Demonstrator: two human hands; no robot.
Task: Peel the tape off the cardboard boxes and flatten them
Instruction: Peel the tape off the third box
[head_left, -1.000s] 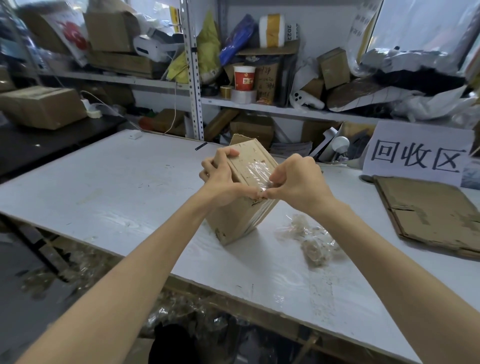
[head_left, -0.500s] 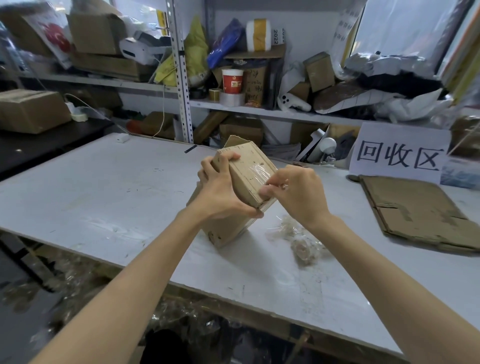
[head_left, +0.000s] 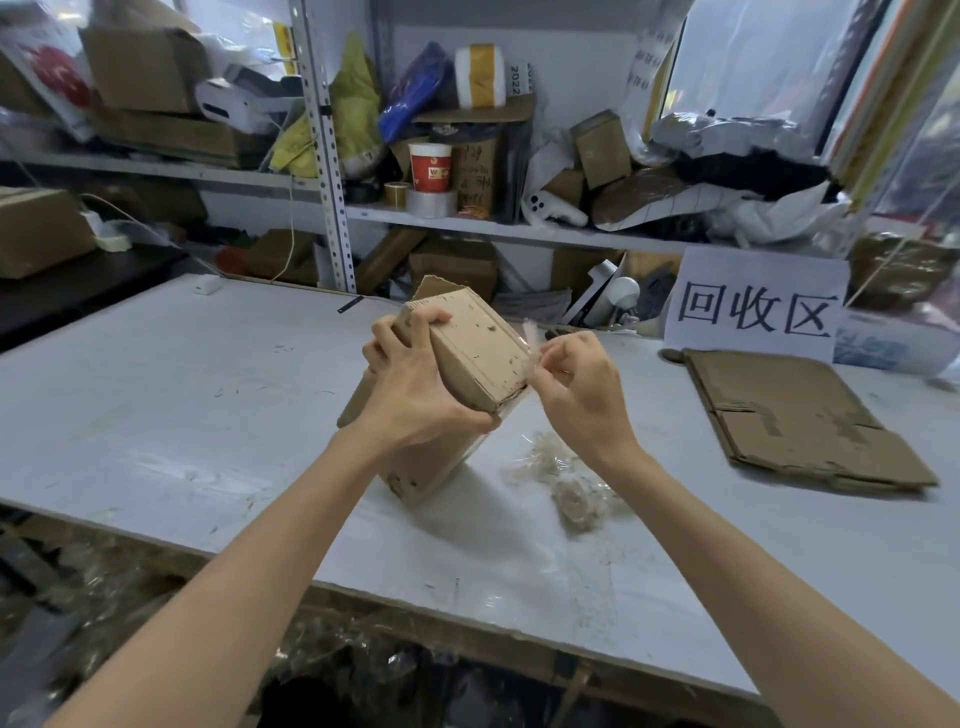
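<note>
A small brown cardboard box (head_left: 478, 353) stands tilted on one corner on the white table (head_left: 182, 395), its top face scuffed. My left hand (head_left: 415, 389) grips the box from the left, fingers curled over its top edge and thumb along its near edge. My right hand (head_left: 566, 384) pinches a strip of clear tape (head_left: 531, 338) that lifts off the box's right edge. Crumpled wads of peeled tape (head_left: 566, 483) lie on the table just right of the box.
A flattened cardboard box (head_left: 800, 415) lies at the right of the table, below a white paper sign (head_left: 753, 306). Shelves (head_left: 467, 228) behind the table hold boxes, tape rolls, bags and a red cup. A black table (head_left: 62, 291) stands at the left.
The clear tape that covered the box's top face has come off toward the right edge. My right hand moved right and up with the strip. My left hand keeps its grip.
</note>
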